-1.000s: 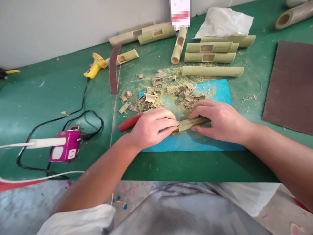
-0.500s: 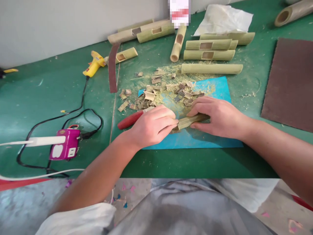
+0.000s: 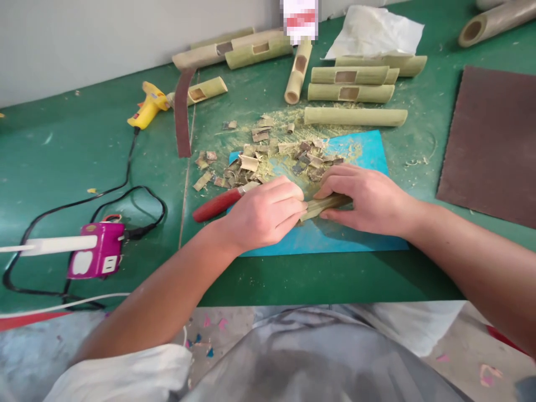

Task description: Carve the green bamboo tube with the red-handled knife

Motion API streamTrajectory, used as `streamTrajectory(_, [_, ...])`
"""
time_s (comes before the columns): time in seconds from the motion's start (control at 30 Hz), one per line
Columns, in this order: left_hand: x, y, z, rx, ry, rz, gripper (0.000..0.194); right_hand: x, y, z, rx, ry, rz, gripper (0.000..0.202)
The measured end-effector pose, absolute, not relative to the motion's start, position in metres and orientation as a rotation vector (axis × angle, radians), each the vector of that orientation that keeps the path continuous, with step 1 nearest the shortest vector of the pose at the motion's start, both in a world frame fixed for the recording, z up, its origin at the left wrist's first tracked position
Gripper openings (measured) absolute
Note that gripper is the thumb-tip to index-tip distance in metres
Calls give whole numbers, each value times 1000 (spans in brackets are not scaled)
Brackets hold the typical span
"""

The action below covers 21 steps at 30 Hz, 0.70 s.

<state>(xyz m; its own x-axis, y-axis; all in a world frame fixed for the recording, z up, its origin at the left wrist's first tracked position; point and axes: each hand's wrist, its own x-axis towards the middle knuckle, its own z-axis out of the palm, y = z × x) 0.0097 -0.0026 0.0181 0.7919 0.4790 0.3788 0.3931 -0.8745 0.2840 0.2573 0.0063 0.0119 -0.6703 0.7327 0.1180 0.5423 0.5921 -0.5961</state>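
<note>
A short bamboo piece (image 3: 312,210) lies low over the blue sheet (image 3: 355,243) between my hands. My right hand (image 3: 366,200) grips its right part between thumb and fingers. At its left end, the closed fingertips of my left hand (image 3: 270,212) pinch something I cannot make out. The red handle of a knife-like tool (image 3: 216,205) sticks out to the left of my left hand; its metal part runs partly behind that hand. Bamboo chips (image 3: 250,163) and shavings are heaped just beyond my hands.
Several bamboo tubes (image 3: 355,116) with cut openings lie at the back, some under white paper (image 3: 374,32). A yellow glue gun (image 3: 147,106), a brown strip (image 3: 182,114) and a purple power adapter (image 3: 95,250) with cords are left. A brown sheet (image 3: 489,145) lies right.
The whole view has shifted, so the table items appear farther left. My left fingertips now sit closer to the bamboo piece's left end, covering a little more of it. My right hand keeps its grip.
</note>
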Motion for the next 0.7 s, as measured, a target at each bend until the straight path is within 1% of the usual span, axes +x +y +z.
streamTrajectory(0.17, [5,-4,15,2778,689,693,10,257,6,12,-1029,-2481,741,12])
streamTrajectory(0.3, [7,-4,14,2731,735,685,10,258,7,12,-1006,-2485,745,11])
streamTrajectory(0.4, [13,-4,14,2508,825,713,13,258,7,13,-998,-2486,759,10])
streamTrajectory(0.5, [18,-7,15,2177,1026,757,13,258,6,13,-1003,-2492,756,11])
streamTrajectory(0.6, [22,-11,16,1904,1183,716,2,258,7,15,-1013,-2498,753,11])
streamTrajectory(0.67, [23,-12,18,1797,1234,668,11,258,7,16,-1021,-2504,762,11])
streamTrajectory(0.7, [24,-13,19,1773,1248,658,11,258,7,16,-1025,-2506,766,11])
